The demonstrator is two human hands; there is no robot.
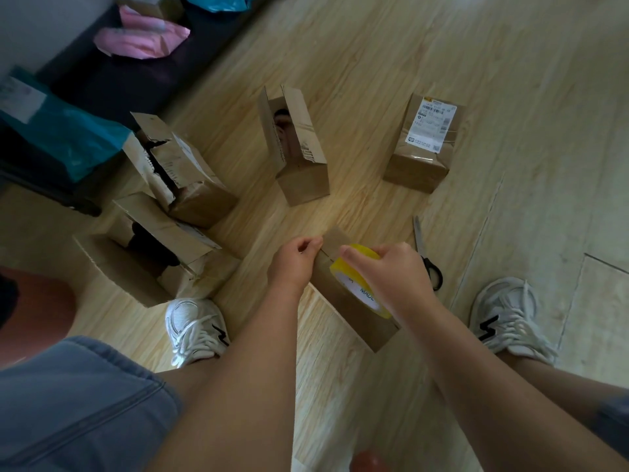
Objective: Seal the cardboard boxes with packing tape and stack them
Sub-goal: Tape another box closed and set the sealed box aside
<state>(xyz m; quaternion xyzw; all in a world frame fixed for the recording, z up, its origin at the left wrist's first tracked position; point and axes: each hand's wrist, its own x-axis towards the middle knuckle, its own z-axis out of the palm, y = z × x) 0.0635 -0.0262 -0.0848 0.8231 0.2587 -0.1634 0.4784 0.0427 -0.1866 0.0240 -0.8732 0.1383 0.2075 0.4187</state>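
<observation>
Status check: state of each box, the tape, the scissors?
Box under hands: flaps closed
Tape roll: gripped by right hand
Left hand: pinching box's far edge
Labelled box: taped shut
Middle box: open
Far-left box: torn open
Near-left box: open
Scissors: closed

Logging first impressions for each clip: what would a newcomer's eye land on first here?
The yellow tape roll, gripped by the right hand atop a small cardboard box between the person's shoes, stands out most. The left hand curls at that box's far end. Torn-open boxes stand on the floor to the left, a labelled box far right, scissors by the right hand.
</observation>
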